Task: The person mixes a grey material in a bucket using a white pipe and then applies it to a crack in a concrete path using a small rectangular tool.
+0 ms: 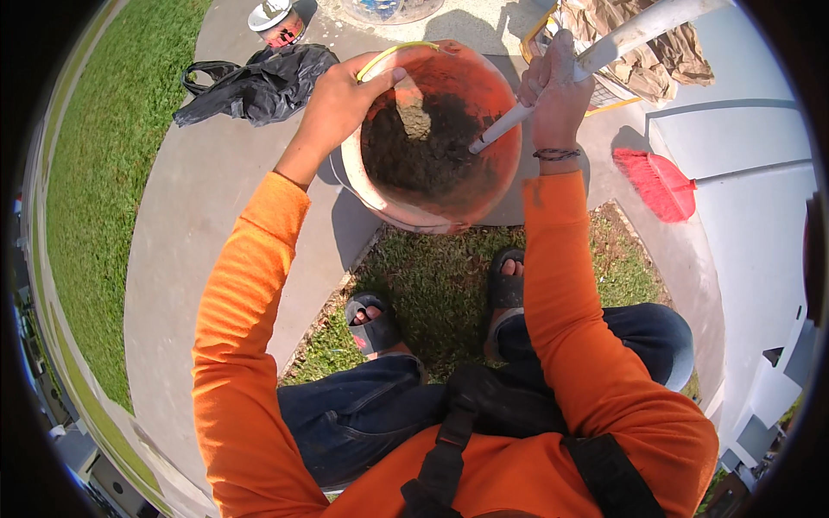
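My left hand (pixel 341 108) is closed on the upper left rim of an orange bucket (pixel 493 86), thumb over the edge, beside a yellow handle. Inside the bucket lies dark, wet, lumpy mix (pixel 414 168), with a paler, crusted strip (pixel 413 112) at its upper middle, whose nature I cannot tell. My right hand (pixel 557 95) is wrapped round a long white pole (pixel 626 41), held at a slant with its lower end down in the bucket at the mix.
A black plastic bag (pixel 259 91) and small tub (pixel 285 28) lie upper left on concrete (pixel 190 242); a larger container (pixel 393 7) is behind the bucket. Upper right stands a crate with crumpled paper (pixel 686 56). A red broom head (pixel 652 186) lies right. Grass (pixel 432 302) is under my feet.
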The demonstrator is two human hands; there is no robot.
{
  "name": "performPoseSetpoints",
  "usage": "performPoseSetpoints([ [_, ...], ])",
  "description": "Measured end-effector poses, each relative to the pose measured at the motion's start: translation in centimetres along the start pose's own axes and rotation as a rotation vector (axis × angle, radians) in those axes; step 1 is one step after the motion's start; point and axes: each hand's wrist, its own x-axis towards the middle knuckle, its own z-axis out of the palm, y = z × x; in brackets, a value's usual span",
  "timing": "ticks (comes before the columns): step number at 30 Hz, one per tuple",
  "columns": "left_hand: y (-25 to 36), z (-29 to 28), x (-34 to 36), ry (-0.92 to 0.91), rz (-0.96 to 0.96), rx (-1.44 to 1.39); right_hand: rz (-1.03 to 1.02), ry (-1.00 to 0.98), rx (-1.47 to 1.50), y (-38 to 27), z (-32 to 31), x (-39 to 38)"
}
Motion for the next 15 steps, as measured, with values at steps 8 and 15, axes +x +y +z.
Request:
performPoseSetpoints([
  [8,-0.9,-0.1,0.2,0.038,0.043,0.011,0.298,-0.24,0.288,2.2,1.8,-2.5],
  [15,0.2,0.5,0.3,0.011,0.017,0.111,0.11,0.146,0.28,6.7,4.3,-6.1],
])
